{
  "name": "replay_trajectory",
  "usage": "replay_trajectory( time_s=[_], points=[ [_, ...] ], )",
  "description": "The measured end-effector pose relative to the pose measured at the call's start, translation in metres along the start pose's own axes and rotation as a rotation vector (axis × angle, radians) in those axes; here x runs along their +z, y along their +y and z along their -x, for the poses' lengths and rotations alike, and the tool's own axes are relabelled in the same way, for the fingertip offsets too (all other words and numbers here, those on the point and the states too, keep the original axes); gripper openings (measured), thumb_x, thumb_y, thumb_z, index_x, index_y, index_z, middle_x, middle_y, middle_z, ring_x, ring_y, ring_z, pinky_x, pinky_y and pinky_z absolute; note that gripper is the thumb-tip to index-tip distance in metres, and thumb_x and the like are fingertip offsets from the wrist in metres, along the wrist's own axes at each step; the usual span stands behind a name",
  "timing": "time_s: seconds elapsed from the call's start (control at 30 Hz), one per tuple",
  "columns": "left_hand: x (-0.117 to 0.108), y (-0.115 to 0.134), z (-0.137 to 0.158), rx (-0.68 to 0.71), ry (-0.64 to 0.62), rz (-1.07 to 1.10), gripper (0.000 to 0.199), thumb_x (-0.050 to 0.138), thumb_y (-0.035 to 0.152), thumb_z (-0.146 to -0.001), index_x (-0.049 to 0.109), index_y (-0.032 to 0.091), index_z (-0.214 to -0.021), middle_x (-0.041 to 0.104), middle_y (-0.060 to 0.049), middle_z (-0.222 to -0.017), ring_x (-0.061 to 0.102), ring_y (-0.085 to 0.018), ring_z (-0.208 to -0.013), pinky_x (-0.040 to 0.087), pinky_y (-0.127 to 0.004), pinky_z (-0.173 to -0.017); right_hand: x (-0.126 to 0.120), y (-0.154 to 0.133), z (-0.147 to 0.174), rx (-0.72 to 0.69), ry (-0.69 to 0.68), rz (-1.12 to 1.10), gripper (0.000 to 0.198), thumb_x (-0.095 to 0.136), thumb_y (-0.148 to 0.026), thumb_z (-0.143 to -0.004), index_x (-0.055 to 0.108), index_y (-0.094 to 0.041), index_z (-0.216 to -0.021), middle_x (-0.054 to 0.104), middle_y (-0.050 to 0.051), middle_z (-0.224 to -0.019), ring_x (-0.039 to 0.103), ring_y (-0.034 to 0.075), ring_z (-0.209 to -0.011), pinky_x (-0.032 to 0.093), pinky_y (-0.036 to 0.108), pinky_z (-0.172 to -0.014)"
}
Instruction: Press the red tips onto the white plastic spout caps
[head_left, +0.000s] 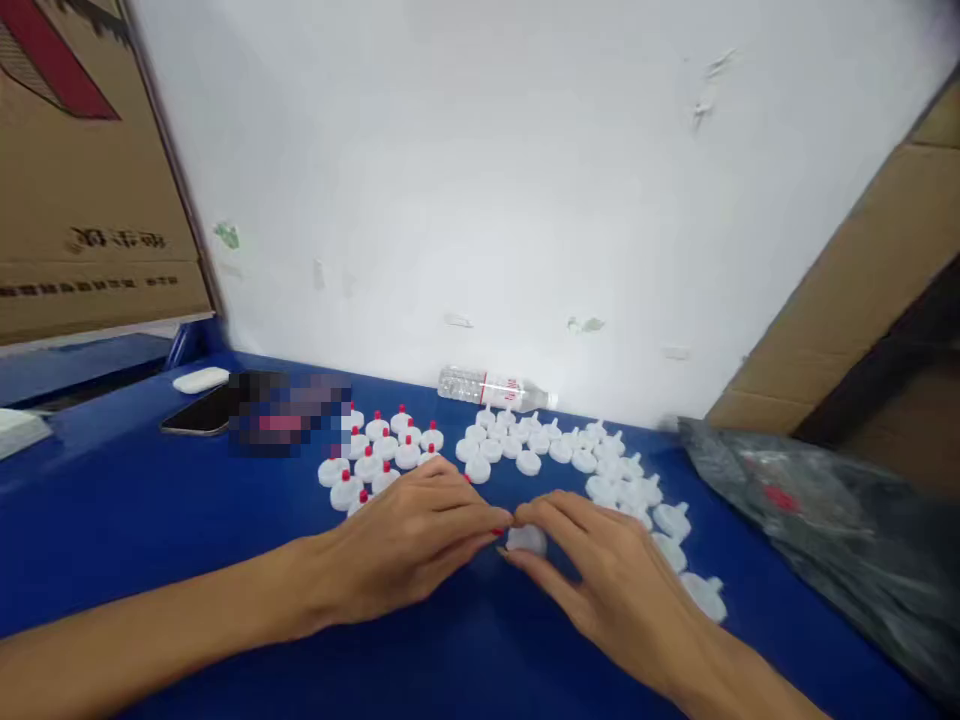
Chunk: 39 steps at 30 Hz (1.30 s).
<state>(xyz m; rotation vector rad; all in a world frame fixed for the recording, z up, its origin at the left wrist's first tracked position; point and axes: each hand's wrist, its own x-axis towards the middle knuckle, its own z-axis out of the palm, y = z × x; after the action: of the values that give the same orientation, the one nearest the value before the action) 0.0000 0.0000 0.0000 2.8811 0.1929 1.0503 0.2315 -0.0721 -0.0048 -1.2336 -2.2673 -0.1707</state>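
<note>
In the head view, my right hand (607, 560) is closed around a white round cap (526, 540) with its spout turned left. My left hand (420, 530) pinches a small red tip (497, 532) at the spout end of that cap, and the fingertips of both hands meet there. Beyond my left hand stand several white caps with red tips (368, 463), spouts up. Several white caps without red tips (528, 462) lie beyond and around my right hand, some upright, some on their sides.
A clear plastic bottle (495, 388) lies against the white wall (480, 200). On the blue table (247, 510) at left are a phone (199, 412) and a white case (201, 380). A dark plastic bag (840, 540) is at right. Cardboard boxes (97, 200) flank both sides.
</note>
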Motion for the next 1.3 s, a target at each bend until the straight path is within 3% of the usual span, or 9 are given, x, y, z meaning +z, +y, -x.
replay_trajectory(
  time_s=[0.17,0.33,0.57,0.67,0.87,1.07,1.2,1.3],
  points=[
    [-0.001,0.005,-0.002,0.064,-0.06,-0.04,0.023,0.049,0.007,-0.1,0.059,0.016,-0.119,0.073,-0.004,-0.096,0.062,-0.015,-0.084,0.044,-0.034,-0.083,-0.004,-0.005,0.001,0.021,0.052,-0.029,0.01,0.061,-0.028,-0.096,0.054,-0.027,-0.103,0.066,-0.003,-0.089,0.064,0.015,-0.067,0.047,0.027,-0.055],
    [-0.004,0.014,-0.006,0.095,-0.098,-0.148,0.021,0.047,0.004,-0.099,0.062,0.014,-0.11,0.072,-0.005,-0.092,0.058,-0.015,-0.077,0.044,-0.035,-0.079,-0.003,-0.006,0.005,0.0,0.015,-0.117,0.011,0.058,-0.023,-0.097,0.054,-0.026,-0.108,0.065,-0.001,-0.095,0.062,0.012,-0.067,0.051,0.024,-0.056],
    [0.002,0.01,-0.003,0.095,-0.001,-0.239,0.018,0.051,0.006,-0.098,0.062,0.013,-0.109,0.071,-0.004,-0.087,0.063,-0.016,-0.079,0.045,-0.034,-0.078,-0.002,-0.004,0.005,-0.09,0.018,-0.142,0.028,0.055,-0.013,-0.097,0.051,-0.024,-0.123,0.064,0.005,-0.117,0.065,0.017,-0.105,0.057,0.031,-0.088],
    [0.003,0.003,0.0,0.046,0.029,-0.239,0.017,0.052,0.008,-0.099,0.062,0.015,-0.112,0.071,-0.004,-0.087,0.062,-0.016,-0.08,0.045,-0.035,-0.079,-0.005,-0.005,0.003,-0.136,0.071,-0.089,0.031,0.054,-0.012,-0.098,0.05,-0.022,-0.126,0.065,0.006,-0.118,0.064,0.017,-0.107,0.057,0.031,-0.091],
    [0.001,0.0,-0.001,0.009,0.047,-0.2,0.019,0.048,0.011,-0.102,0.058,0.015,-0.118,0.069,-0.004,-0.089,0.058,-0.016,-0.081,0.045,-0.034,-0.078,-0.012,-0.01,-0.005,-0.214,0.236,0.004,0.02,0.063,-0.024,-0.096,0.058,-0.019,-0.115,0.072,0.006,-0.102,0.067,0.018,-0.09,0.059,0.032,-0.079],
    [-0.001,0.014,-0.007,-0.032,0.059,-0.078,0.013,0.043,0.013,-0.104,0.056,0.014,-0.106,0.065,-0.007,-0.091,0.055,-0.019,-0.086,0.044,-0.036,-0.08,-0.014,-0.014,-0.002,-0.302,0.406,0.03,0.011,0.067,-0.024,-0.094,0.061,-0.018,-0.102,0.077,0.003,-0.092,0.069,0.016,-0.09,0.057,0.028,-0.085],
    [0.003,0.019,-0.005,-0.019,0.083,-0.029,0.013,0.043,0.01,-0.102,0.055,0.014,-0.105,0.064,-0.007,-0.087,0.052,-0.019,-0.08,0.042,-0.035,-0.076,-0.012,-0.015,0.005,-0.314,0.439,0.046,0.007,0.068,-0.025,-0.093,0.064,-0.021,-0.091,0.078,0.004,-0.099,0.069,0.019,-0.086,0.059,0.029,-0.074],
    [0.004,0.02,-0.002,-0.043,0.074,0.02,0.015,0.044,0.007,-0.1,0.056,0.014,-0.104,0.064,-0.006,-0.084,0.05,-0.017,-0.075,0.041,-0.034,-0.071,-0.009,-0.016,0.01,-0.314,0.436,0.053,0.003,0.07,-0.023,-0.091,0.067,-0.023,-0.091,0.078,0.004,-0.106,0.069,0.019,-0.086,0.059,0.031,-0.075]
  ],
)
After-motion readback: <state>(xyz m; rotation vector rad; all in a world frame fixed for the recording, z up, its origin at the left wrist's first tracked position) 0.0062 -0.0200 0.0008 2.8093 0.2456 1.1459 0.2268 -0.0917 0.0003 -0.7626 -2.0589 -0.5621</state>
